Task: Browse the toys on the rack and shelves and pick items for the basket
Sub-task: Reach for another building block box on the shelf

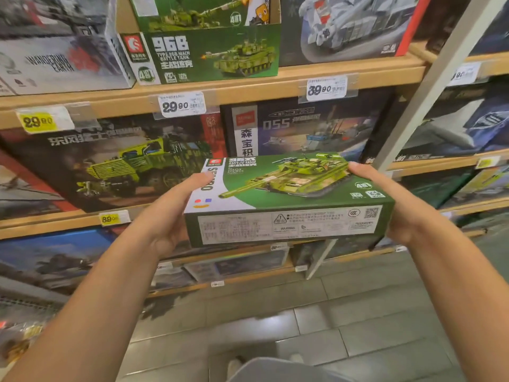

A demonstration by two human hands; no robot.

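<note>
Fingers of left hand and right hand clasp opposite ends of green tank box, held flat before shelves; keep level, grip firm; basket unseen.

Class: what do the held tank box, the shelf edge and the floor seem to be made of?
Tank box: glossy printed cardboard, going by its crisp folded edges. Shelf edge: matte tan, wood or laminate; unclear. Floor: grey tiles, likely ceramic, with grout lines and a faint sheen.

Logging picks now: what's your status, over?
Left hand and right hand grip opposite ends of flat green cardboard tank box. Held level before wooden shelves. No basket visible.
</note>
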